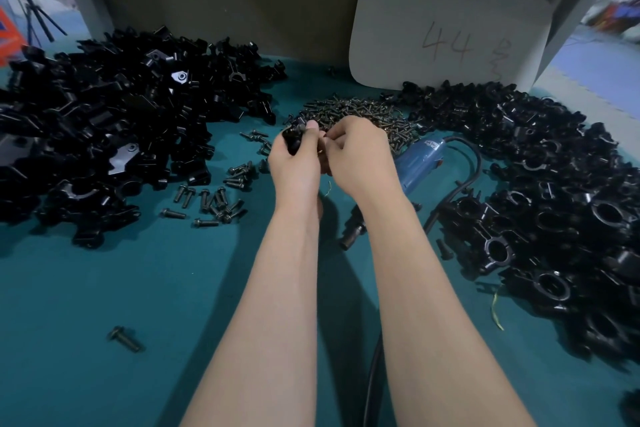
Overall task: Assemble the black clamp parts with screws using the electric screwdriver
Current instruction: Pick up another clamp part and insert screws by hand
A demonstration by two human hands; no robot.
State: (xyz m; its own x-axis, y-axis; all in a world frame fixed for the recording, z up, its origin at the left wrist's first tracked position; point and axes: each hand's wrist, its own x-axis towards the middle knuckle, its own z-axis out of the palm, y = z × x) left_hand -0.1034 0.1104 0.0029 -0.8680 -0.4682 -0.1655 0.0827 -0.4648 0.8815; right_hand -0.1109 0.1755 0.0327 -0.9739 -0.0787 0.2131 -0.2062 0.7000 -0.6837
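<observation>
The left hand point(294, 166) has its grip clamped on a black clamp part point(293, 139), raised off the counter point(156, 288), likely so the right hand point(360, 156) can feed it a screw. Whether that grip pinches anything, I cannot tell. The screw pile point(363, 111) lies just behind, in easy reach. The electric screwdriver point(415, 163) rests beside the right wrist. 2 heaps of black parts point(104, 121) flank everything.
</observation>
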